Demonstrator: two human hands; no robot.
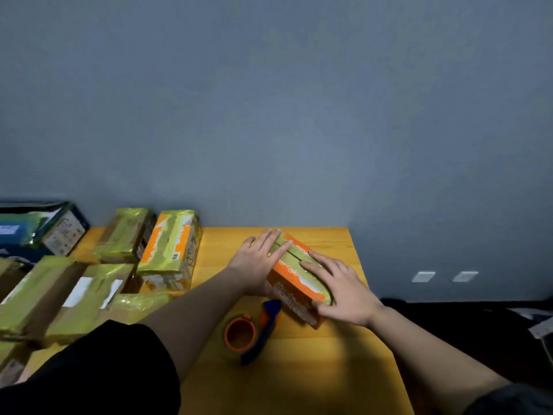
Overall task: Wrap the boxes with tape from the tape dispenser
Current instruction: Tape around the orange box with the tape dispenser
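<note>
Nearest the viewer, the tape dispenser (250, 333) is seen lying unheld on the wooden table (299, 369), just beside the orange box (294, 275). Strips of yellowish tape are already laid along the top of this box; the smoothing-down stage is judged to be in hand. The right hand (341, 290) is laid flat on the near end, fingers extended and thumb at the edge, nothing being gripped. The left hand (263, 256) is pressed flat, fingers straight, over the far end. Further left, several taped boxes (119, 259) are set aside, apparently finished.
</note>
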